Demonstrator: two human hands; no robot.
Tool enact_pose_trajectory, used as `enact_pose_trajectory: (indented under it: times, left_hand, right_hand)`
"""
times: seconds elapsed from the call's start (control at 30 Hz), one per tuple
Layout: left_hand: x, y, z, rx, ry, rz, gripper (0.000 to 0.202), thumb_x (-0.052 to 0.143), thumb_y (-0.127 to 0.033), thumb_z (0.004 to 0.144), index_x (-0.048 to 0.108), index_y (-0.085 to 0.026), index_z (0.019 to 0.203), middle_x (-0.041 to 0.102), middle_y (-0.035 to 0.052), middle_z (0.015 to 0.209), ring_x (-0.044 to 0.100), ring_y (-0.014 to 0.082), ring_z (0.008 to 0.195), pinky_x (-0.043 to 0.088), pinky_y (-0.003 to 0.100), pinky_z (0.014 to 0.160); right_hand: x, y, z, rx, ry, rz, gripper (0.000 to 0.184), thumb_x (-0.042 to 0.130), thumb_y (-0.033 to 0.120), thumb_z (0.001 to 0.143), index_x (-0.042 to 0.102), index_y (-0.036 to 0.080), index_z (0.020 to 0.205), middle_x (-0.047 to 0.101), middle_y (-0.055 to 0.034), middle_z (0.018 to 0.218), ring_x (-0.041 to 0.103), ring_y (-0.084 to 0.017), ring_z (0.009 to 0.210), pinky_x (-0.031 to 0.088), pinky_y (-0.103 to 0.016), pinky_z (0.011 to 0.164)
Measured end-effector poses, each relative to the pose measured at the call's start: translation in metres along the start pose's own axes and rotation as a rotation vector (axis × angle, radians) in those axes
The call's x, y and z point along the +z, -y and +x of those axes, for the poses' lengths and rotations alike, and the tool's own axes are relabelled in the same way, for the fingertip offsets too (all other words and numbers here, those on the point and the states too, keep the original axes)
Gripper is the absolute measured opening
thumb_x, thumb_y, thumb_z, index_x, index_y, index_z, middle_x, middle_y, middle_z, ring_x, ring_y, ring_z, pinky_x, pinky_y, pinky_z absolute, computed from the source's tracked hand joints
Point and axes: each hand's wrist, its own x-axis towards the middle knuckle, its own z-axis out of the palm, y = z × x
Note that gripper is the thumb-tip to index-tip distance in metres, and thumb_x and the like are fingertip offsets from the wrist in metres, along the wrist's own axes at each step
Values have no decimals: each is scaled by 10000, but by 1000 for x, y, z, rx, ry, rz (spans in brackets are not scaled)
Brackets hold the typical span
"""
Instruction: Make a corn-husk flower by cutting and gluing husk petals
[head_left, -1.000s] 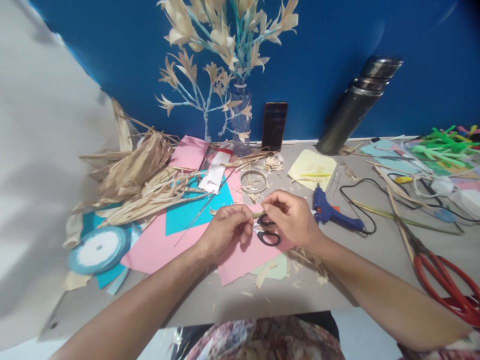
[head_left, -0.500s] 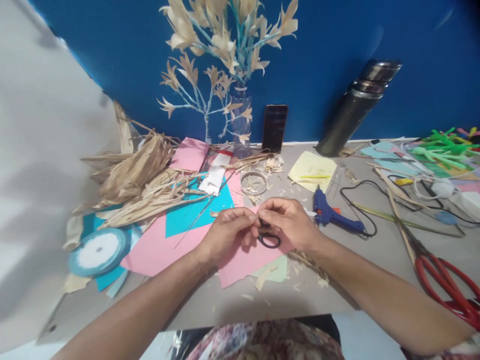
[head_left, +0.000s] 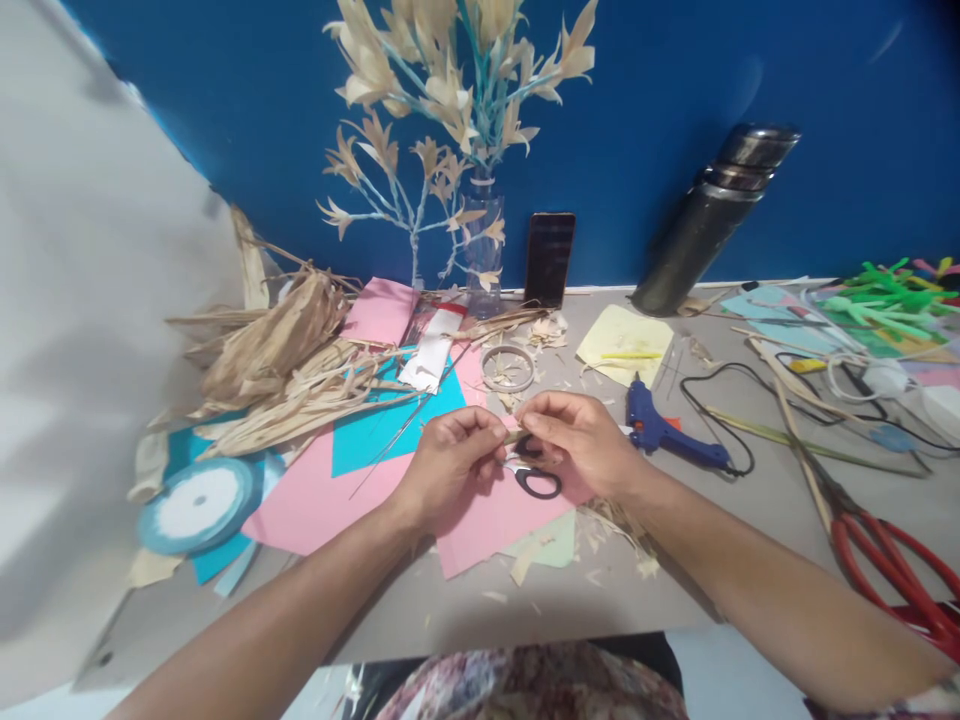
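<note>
Left hand (head_left: 459, 455): thumb and forefinger pinched on one end of a thin, greenish-tan strip (head_left: 514, 437); remaining fingers curled. Right hand (head_left: 576, 440): thumb and forefinger pinched at the other end. Strip spans the small gap between the hands, roughly level, over the pink paper (head_left: 480, 530); what the curled fingers may cover cannot be told.

Positions taken from the strip, 12 o'clock away from the person. Black scissors (head_left: 529, 470): 5 o'clock, just beside the strip in view, lying on the pink paper, partly hidden by the right hand. Glue gun (head_left: 664, 432): 3 o'clock, near the right hand. Tape ring (head_left: 510, 387): 12 o'clock, near, lying flat. Husks (head_left: 274, 345): 10 o'clock, heaped. Ribbon spool (head_left: 199, 505): 9 o'clock. Red scissors (head_left: 856, 528): 4 o'clock, well apart.
</note>
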Motion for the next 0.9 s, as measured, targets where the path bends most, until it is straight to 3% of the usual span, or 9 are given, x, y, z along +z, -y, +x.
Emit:
enact_pose_trajectory:
  times: [0.13,0.3,0.47,0.57,0.73,0.9]
  left_hand:
    - [1,-2,0,26,-1,45,245,782,-329,758,626,-141,736,623,-10,606,489,67,426,450,218,458]
    - [0,-3,0,28,24,148,241,774,-332,761,636,-138,721,617,0,587,517,87,449,424,212,443]
    - [2,-1,0,28,17,139,216,761,-318,761,631,-149,723,607,-4,581,515,98,450,405,219,442]
    - [2,-3,-1,39,8,221,203,737,-315,776,643,-150,705,617,5,572,504,102,457,394,225,457]
    - [3,-5,-3,229,-53,533,127,716,-227,781,716,-155,677,689,26,653,575,127,610,426,225,592]
    - [4,-4,-6,298,-35,631,133,683,-184,794,729,-166,671,707,19,662,584,140,626,426,230,613]
  right_hand:
    - [3,1,-3,23,40,-2,337,844,426,710,710,164,872,695,-16,753,541,-77,514,444,-213,504]
    - [4,1,-5,1,-38,-94,331,838,453,701,688,166,766,666,2,702,646,-139,619,575,-283,634]
    - [5,4,-6,-44,-3,-193,279,796,424,743,681,170,764,673,-7,700,662,-157,656,575,-277,633]
    - [5,4,-6,-73,-53,-264,224,747,378,773,674,170,735,649,5,667,619,-132,606,557,-257,606]
    - [7,4,-7,-110,-106,-376,140,645,280,792,653,179,694,616,19,627,594,-125,580,513,-228,556]
    - [8,5,-7,-109,-130,-361,130,619,259,765,650,179,667,622,13,629,607,-133,589,510,-228,557]
